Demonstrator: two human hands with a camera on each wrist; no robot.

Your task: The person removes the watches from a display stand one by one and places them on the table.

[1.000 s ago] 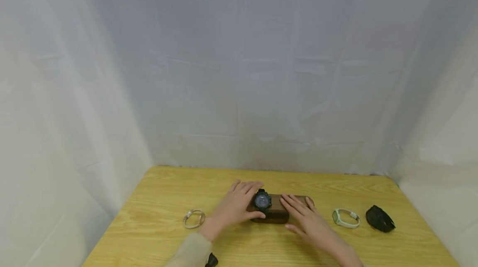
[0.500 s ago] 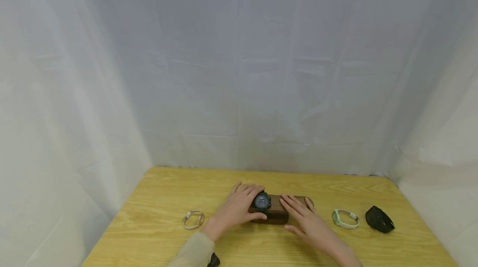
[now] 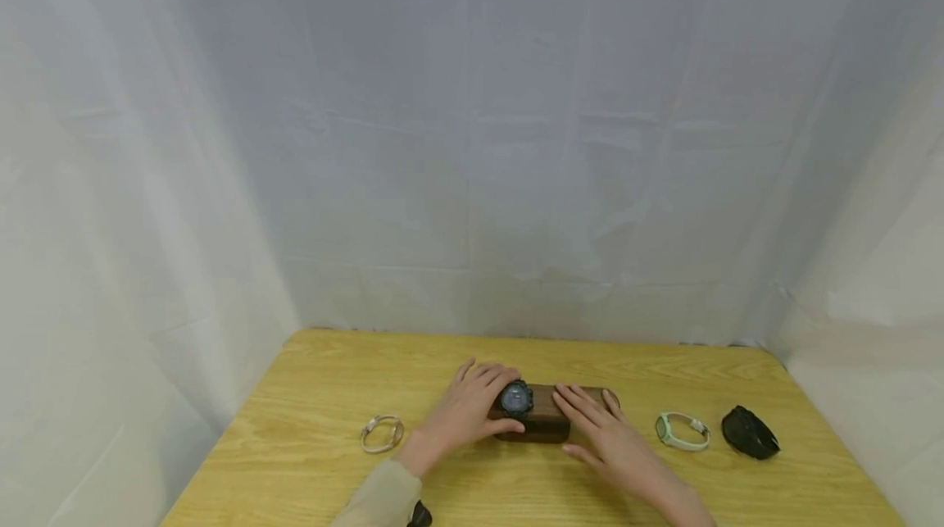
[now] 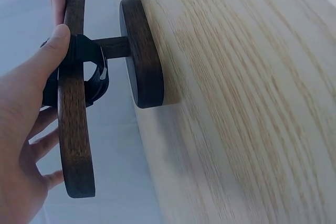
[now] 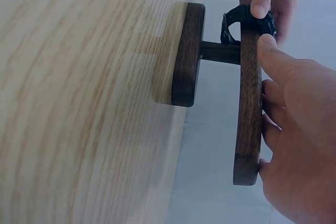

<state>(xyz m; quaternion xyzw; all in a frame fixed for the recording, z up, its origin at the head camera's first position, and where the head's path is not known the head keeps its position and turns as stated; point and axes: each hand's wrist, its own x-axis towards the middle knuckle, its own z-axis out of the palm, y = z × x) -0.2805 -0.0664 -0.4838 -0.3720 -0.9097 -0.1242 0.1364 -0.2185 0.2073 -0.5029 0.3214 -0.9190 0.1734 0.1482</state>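
A dark wooden watch stand (image 3: 546, 427) stands near the middle of the table; the left wrist view shows its crossbar (image 4: 75, 145) on a short post above a flat base (image 4: 143, 53). A black wristwatch (image 3: 516, 398) is looped round the left part of that crossbar, face up. My left hand (image 3: 460, 406) grips the watch, thumb on the near side of its strap and fingers over the far side. On the right part of the crossbar rests my right hand (image 3: 606, 437), its fingers extended along the top. In the right wrist view its thumb touches the bar near the watch.
A thin, light-coloured watch (image 3: 382, 433) lies left of the stand. To the right lie a pale green watch (image 3: 683, 432) and a black item (image 3: 749, 432), its kind unclear. Another black thing (image 3: 420, 515) shows partly beside my left sleeve. White sheets (image 3: 472, 183) enclose the wooden table (image 3: 332, 371).
My left fingertips have come slightly forward over the watch's far strap, and its face has turned slightly. The right hand and the stand have stayed in place.
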